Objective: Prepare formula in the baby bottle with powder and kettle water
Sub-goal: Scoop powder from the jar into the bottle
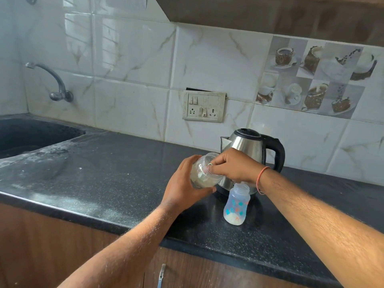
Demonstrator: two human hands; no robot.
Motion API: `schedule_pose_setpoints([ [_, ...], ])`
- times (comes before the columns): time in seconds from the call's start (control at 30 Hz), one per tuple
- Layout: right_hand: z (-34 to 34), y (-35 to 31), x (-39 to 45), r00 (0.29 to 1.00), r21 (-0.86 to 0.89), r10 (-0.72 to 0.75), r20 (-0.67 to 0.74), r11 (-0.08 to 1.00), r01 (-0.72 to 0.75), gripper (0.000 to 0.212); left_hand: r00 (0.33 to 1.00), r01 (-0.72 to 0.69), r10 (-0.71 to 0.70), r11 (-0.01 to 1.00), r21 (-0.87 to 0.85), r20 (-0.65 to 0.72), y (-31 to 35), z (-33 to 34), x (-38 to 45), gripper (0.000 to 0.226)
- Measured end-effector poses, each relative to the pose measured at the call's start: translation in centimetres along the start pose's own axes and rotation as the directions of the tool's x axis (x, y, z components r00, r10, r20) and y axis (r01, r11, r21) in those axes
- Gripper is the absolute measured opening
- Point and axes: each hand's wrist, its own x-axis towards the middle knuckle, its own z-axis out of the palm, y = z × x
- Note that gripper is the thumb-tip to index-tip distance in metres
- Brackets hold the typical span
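My left hand [182, 183] grips a clear plastic jar [202, 175] of whitish powder, tilted with its open mouth toward the right. My right hand [232, 165] pinches a small scoop [209, 164] whose handle pokes out of the jar's mouth. Below my right hand, an open baby bottle [236, 206] with blue and orange leaf prints stands upright on the black counter [104, 179]; a little white powder lies at its bottom. Just behind the jar and bottle stands a steel kettle [249, 146] with a black handle, its lid closed.
A dark sink [31, 136] sits at the far left under a wall tap [52, 80]. A switch and socket panel [204, 106] is on the tiled wall behind the kettle. The counter's front edge runs above wooden cabinets with a metal handle [161, 275].
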Motion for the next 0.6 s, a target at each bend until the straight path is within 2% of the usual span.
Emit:
schedule_pose_setpoints([
  [0.13,-0.3,0.0,-0.1,0.996,0.196,0.087,-0.021,0.977,-0.082,0.017,1.0,0.008,-0.008,1.0,-0.003,-0.011,-0.1,0.0,0.1,0.099],
  [0.33,-1.2,0.6,0.2,0.961,0.497,0.27,-0.056,0.842,-0.208,0.027,0.999,0.026,-0.026,1.0,0.016,-0.019,-0.1,0.0,0.1,0.097],
  [0.47,-1.9,1.4,0.2,0.932,0.6,0.354,-0.071,0.762,-0.243,0.03,0.999,0.03,-0.029,0.999,0.015,-0.019,0.1,-0.1,0.1,0.096],
  [0.6,-2.8,2.3,-1.1,0.926,0.649,0.362,-0.107,0.731,-0.211,0.024,0.999,0.037,-0.037,0.999,0.023,-0.015,0.0,0.0,0.0,0.097],
])
